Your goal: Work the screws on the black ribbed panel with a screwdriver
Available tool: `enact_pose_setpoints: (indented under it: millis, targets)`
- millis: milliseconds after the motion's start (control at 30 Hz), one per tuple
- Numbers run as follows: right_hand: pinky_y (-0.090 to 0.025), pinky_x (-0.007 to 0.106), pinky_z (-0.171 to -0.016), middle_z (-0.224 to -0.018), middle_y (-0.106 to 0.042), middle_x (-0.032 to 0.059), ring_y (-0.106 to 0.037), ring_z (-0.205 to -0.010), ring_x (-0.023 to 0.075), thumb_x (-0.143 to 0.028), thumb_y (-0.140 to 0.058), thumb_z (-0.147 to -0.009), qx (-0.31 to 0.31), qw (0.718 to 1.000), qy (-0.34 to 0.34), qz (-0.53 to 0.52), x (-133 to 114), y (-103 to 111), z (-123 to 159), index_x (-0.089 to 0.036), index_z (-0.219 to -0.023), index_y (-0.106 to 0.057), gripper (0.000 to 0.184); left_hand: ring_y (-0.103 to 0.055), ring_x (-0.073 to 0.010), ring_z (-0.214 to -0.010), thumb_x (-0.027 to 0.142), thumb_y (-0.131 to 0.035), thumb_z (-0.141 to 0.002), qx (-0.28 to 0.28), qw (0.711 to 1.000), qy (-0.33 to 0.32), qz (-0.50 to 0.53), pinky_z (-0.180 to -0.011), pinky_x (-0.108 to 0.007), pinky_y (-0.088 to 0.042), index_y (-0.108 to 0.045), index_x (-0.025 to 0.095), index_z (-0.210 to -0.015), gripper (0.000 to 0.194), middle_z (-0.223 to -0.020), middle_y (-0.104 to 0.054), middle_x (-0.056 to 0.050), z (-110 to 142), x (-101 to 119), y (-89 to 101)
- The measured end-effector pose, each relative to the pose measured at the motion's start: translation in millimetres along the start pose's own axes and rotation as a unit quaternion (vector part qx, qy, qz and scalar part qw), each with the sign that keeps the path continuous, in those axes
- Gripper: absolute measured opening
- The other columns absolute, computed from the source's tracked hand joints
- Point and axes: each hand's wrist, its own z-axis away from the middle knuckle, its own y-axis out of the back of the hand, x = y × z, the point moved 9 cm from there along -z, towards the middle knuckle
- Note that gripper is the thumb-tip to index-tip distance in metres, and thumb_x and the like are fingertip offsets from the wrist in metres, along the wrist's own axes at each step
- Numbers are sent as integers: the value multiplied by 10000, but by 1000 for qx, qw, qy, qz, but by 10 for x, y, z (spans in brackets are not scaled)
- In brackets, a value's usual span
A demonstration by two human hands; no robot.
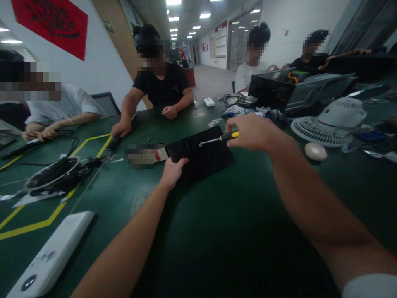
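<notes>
My left hand (173,171) grips the near left edge of a black rectangular panel (201,159), thumb on top. The panel lies at a slant over the green table, and its exact kind is too dark to make out. In my right hand (248,132) is a screwdriver (230,135) with a yellow and black handle, held in a pinch. Its metal shaft points left across the panel, the tip over the upper middle; whether the tip touches cannot be told. A small box (159,154) with a red mark, partly blurred out, sits at the panel's left end.
A white fan (341,109) and a pale round object (315,151) stand at the right. Opened equipment cases (273,91) are behind. Left are a cable bundle (52,176) and a long white device (52,252). A co-worker's hand (121,127) rests on a black object across the table.
</notes>
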Motion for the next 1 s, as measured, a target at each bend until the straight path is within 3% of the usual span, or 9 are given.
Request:
enact_pose_setpoints:
  millis: [133,1000]
  targets:
    - [-523,414,-806,-1133,-836,99,-752,-1046,341,-307,-818,-873,44,999,6,1,49,110,27,-265,-1143,-844,275,-745,-271,-791,395,-893,-570,-3,1000,-8,-7,-780,-386,-614,-760,167,-874,402,-823,-780,-65,16,35,-6]
    - [-529,428,-829,-1193,-847,78,-754,-1095,347,-289,-846,-861,19,1000,-2,4,6,27,1,-315,-1158,-872,299,-763,-284,-820,388,-905,-592,-3,1000,-10,-12,-839,-412,-626,-772,174,-881,384,-845,-800,-66,-11,0,2]
